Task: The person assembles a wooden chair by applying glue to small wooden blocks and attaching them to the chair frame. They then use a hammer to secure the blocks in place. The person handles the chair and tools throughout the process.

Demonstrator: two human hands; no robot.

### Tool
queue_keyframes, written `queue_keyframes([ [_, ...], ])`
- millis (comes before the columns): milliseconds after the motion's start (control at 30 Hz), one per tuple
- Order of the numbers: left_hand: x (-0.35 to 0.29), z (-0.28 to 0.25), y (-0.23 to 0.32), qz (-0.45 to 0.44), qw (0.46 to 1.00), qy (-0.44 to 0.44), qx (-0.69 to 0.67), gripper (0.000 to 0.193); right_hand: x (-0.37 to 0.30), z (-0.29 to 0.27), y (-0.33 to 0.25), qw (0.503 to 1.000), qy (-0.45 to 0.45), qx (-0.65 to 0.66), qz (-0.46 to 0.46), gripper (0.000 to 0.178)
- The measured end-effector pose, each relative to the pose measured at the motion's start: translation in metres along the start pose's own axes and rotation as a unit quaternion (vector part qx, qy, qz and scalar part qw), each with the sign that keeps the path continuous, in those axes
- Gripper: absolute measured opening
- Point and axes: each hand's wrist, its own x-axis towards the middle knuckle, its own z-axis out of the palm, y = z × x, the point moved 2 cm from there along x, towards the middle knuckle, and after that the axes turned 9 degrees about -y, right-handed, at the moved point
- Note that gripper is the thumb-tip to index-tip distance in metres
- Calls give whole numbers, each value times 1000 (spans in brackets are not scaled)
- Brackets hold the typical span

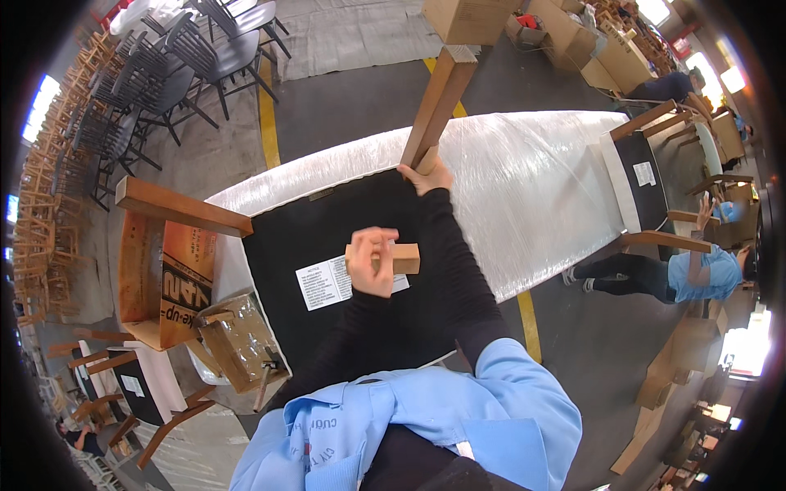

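Note:
An upturned chair seat (327,217) with a black underside lies in front of me on a plastic-wrapped padded surface (524,188). White printed labels (322,285) are on its underside. Over them, my left hand (372,263) has its fingers curled around a small light wooden block (406,259), whose end sticks out to the right. At the seat's far right corner a brown wooden leg (440,102) stands up. My right hand (430,176) is closed around its base, by a paler bit of wood. A second leg (184,206) rises from the far left corner.
Open cardboard boxes (182,282) and a box lined with clear plastic (237,335) stand left of the seat. Dark chairs (214,57) are at the far left. Rightward, a co-worker in a blue shirt (704,274) stands by another upturned chair seat (640,182).

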Motion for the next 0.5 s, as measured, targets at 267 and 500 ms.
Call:
queue_keyframes([
  [267,197,61,30,164,986,-1,-26,73,2,-118,-62,958,7,283,-32,72],
  [500,135,76,-42,103,992,-57,40,72,18,-130,-98,954,152,238,-106,67],
])
